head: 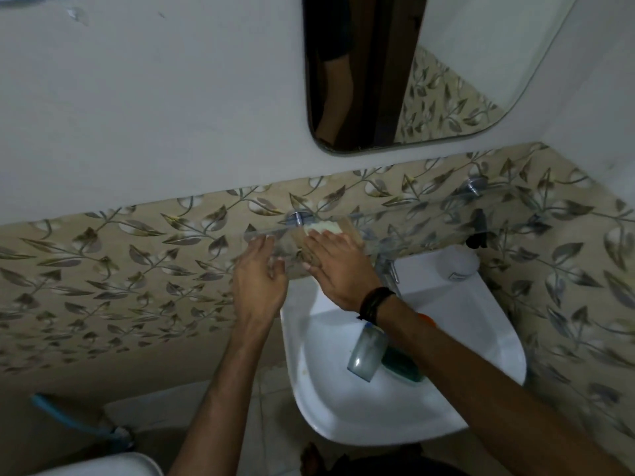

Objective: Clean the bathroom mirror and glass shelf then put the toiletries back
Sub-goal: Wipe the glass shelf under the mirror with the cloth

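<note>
A clear glass shelf (426,214) runs along the tiled wall under the mirror (395,70). At its left end lies a wooden soap dish (348,225) with a pale yellow soap bar (324,228) on it. My right hand (338,266), with a dark wristband, grips the near side of the dish. My left hand (259,273) hovers just left of it, fingers apart, touching the shelf's left edge. A clear tumbler (366,352) and a green bottle (403,367) lie in the white sink (343,417).
A tap (388,269) stands at the back of the sink beside a white container (457,264). A dark item (477,231) hangs at the shelf's right part. A toilet cistern (158,407) and a blue hose (68,417) are at lower left.
</note>
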